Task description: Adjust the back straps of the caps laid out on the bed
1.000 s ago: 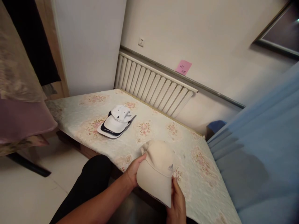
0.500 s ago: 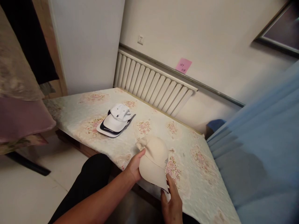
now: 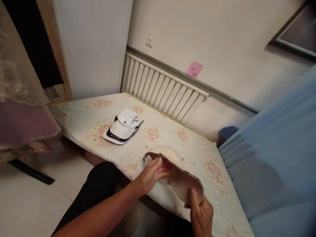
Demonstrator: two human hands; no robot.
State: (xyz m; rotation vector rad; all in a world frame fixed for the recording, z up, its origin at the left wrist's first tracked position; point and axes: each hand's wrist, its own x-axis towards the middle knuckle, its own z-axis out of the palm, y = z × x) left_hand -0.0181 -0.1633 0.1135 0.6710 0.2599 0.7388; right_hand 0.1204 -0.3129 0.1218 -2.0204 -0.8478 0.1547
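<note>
A cream baseball cap (image 3: pixel 184 186) is tipped up over the near side of the bed, so its hollow inside and the underside of its brim face me. My right hand (image 3: pixel 201 212) pinches the brim, thumb on the underside. Stretched-out fingers of my left hand (image 3: pixel 154 174) reach into the cap's opening, the thumb by the rim; the fingertips are partly lost in shadow. Farther back on the bed lies a stack of caps, a white cap (image 3: pixel 126 121) with a small dark emblem on top and a dark-brimmed cap (image 3: pixel 116 136) beneath it.
A floral sheet covers the bed (image 3: pixel 168 128). Behind it are a white radiator (image 3: pixel 160 87) and a pink note (image 3: pixel 194 69). A blue curtain (image 3: pixel 271 158) hangs at right, clothes (image 3: pixel 22 65) hang at left. My knee (image 3: pixel 103 177) is against the bed's front edge.
The cream cap has turned from its outside to its inside facing me. My right hand has moved right with the brim, and my left hand has shifted from the crown's side into the opening.
</note>
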